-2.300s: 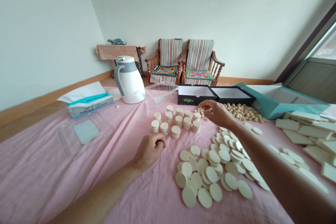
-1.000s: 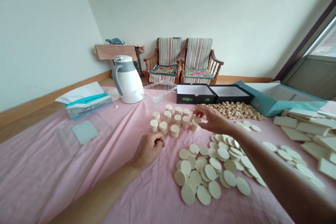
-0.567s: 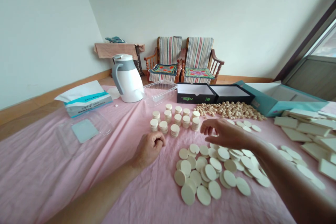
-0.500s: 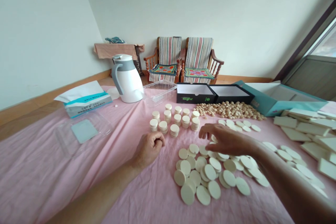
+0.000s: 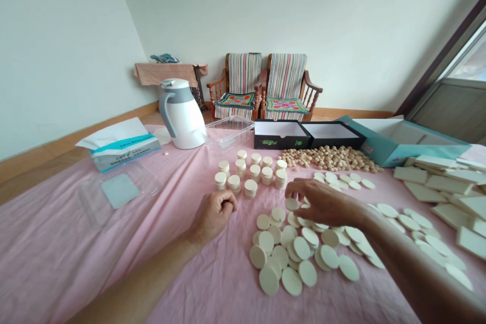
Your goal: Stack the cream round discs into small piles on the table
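My left hand (image 5: 218, 210) rests on the pink cloth as a loose fist, with nothing showing in its curled fingers. It lies just in front of several short stacks of pale round wooden discs (image 5: 250, 188). To the right, my right hand (image 5: 317, 201) is bent palm down, its fingertips and thumb at a single wooden disc (image 5: 291, 204) that it appears to grip. Below this hand spreads a heap of loose wooden discs (image 5: 301, 248), overlapping one another; my right forearm hides some of them.
Small wooden beads (image 5: 328, 158) lie behind my right hand. Further back stand black boxes (image 5: 281, 140), a teal box (image 5: 410, 147), a clear plastic tray (image 5: 231, 134) and a white jug (image 5: 186, 119). Pale rectangular boards (image 5: 448, 182) pile up at right; a tissue pack (image 5: 123, 144) sits left.
A disc has come into sight at my right fingertips, where none showed before. My left hand keeps its place and fist. The view has shifted very slightly.
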`<state>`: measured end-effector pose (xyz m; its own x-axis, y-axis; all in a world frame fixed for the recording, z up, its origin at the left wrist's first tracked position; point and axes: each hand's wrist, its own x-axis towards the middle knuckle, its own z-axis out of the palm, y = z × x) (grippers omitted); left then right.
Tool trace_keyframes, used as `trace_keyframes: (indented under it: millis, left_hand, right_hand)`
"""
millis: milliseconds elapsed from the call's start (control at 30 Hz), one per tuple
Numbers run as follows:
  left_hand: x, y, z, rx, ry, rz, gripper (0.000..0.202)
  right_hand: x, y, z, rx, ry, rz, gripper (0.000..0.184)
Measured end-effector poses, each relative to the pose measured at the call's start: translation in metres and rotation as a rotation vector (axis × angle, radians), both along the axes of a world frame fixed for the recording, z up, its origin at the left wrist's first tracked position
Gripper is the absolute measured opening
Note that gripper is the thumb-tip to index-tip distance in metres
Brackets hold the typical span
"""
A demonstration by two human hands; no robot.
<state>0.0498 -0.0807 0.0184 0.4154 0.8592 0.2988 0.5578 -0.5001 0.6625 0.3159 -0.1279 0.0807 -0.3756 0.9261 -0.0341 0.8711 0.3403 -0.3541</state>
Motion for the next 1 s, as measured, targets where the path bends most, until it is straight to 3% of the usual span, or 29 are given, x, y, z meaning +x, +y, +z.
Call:
trace_keyframes:
  millis: [200,367,467,567,733,867,1000]
  left_hand:
    - [0.0,0.0,0.0,-0.004,-0.009,-0.005,0.023]
    - [0.0,-0.001,0.001,-0.008,-0.006,-0.006,0.024]
    - [-0.001,-0.002,0.002,-0.002,-0.01,-0.014,0.023]
    - [-0.001,-0.002,0.002,0.005,-0.016,-0.014,0.024]
    - [0.0,-0.002,0.001,0.004,-0.036,-0.014,0.024]
    - [0.0,-0.002,0.001,-0.002,-0.042,-0.017,0.025]
    - [0.001,-0.002,0.002,0.0,-0.038,-0.01,0.024]
  right_hand:
    - [-0.029,0.015,-0.008,0.177,0.072,-0.151,0.019]
    - [-0.051,0.022,-0.014,0.15,-0.104,-0.154,0.023]
    - [-0.058,0.024,-0.017,0.126,-0.175,-0.156,0.035]
    - [-0.057,0.025,-0.019,0.111,-0.195,-0.159,0.043]
    - [-0.042,0.015,-0.009,0.11,-0.138,-0.165,0.03]
    - [-0.033,0.001,-0.001,-0.01,-0.064,-0.033,0.028]
    - [-0.031,-0.005,-0.006,-0.053,-0.063,0.042,0.032]
